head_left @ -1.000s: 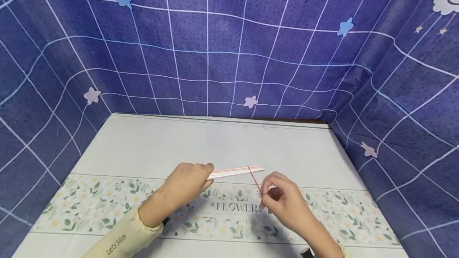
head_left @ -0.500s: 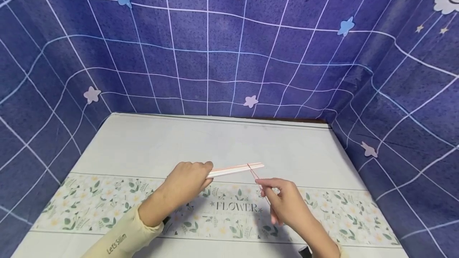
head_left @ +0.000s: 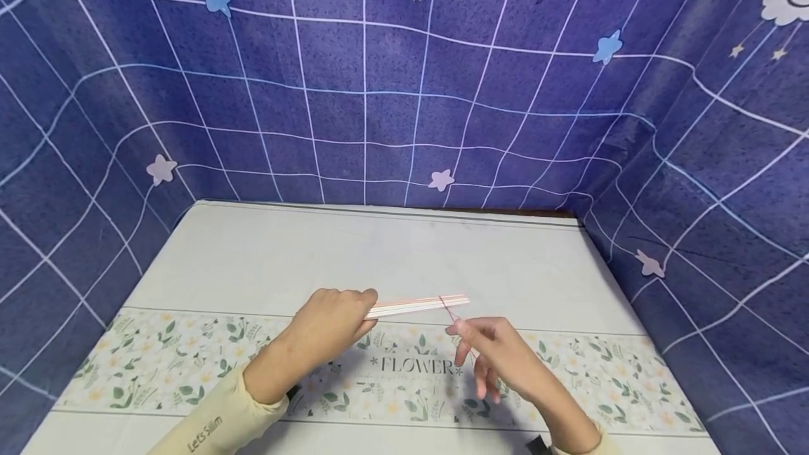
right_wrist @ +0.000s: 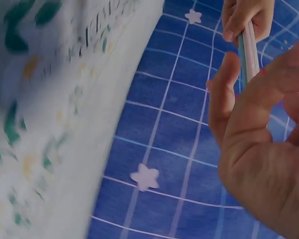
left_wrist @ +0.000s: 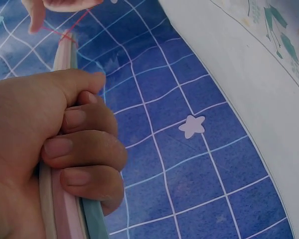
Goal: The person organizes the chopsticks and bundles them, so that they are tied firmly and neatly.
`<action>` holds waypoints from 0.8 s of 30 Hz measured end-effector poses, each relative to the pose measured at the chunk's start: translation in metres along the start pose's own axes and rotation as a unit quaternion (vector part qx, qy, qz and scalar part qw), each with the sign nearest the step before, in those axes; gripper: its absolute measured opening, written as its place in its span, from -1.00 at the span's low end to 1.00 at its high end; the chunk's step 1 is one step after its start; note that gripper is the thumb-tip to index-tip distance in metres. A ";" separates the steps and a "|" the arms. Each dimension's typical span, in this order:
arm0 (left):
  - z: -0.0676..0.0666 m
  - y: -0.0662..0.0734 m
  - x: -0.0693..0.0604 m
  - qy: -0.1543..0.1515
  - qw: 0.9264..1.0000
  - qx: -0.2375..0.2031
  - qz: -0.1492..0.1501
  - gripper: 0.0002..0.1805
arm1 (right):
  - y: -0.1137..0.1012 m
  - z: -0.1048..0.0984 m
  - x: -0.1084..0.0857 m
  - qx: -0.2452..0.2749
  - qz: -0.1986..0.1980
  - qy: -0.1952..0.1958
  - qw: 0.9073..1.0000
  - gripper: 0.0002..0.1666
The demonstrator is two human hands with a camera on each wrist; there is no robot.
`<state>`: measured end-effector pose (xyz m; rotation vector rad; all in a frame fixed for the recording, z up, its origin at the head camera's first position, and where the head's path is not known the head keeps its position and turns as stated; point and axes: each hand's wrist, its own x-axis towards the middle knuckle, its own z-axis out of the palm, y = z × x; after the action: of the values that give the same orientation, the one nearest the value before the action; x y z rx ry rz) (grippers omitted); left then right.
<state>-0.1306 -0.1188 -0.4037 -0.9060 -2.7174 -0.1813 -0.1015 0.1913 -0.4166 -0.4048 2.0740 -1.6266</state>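
My left hand (head_left: 335,314) grips a bundle of pastel chopsticks (head_left: 412,307), its fingers wrapped round them. In the left wrist view the chopsticks (left_wrist: 65,211) show beige, pink and teal. Their free ends point right, above the table. A thin red rubber band (head_left: 448,308) loops round the bundle near those ends and is drawn toward the right hand. Its strands cross at the tips in the left wrist view. My right hand (head_left: 502,357) pinches the band between thumb and index finger, below the bundle's end. The other right fingers hang loosely apart.
A white table (head_left: 303,244) lies below, with a floral strip (head_left: 208,343) lettered FLOWER across it. Blue grid-patterned fabric (head_left: 329,118) with stars and clouds encloses the back and sides.
My right hand has shifted its hold on the rubber band, bringing thumb and index finger nearer the chopsticks while its other fingers loosened downward. The left hand keeps its grip, nearly still.
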 end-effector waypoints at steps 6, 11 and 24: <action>-0.003 -0.001 -0.001 0.005 1.000 -0.014 0.021 -0.74 | 0.004 -0.009 0.000 0.120 0.006 -0.087 0.989 -0.03; -0.004 -0.001 -0.002 0.016 0.999 -0.007 0.038 -0.73 | 0.006 -0.012 0.001 0.173 0.001 -0.123 0.977 0.13; -0.005 -0.002 -0.004 0.027 0.998 -0.004 0.063 -0.73 | 0.012 -0.017 0.001 0.223 0.005 -0.159 0.962 0.18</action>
<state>-0.1275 -0.1237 -0.3997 -1.0568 -2.6017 -0.1897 -0.1109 0.2079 -0.4249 -0.4579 1.4251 -1.8209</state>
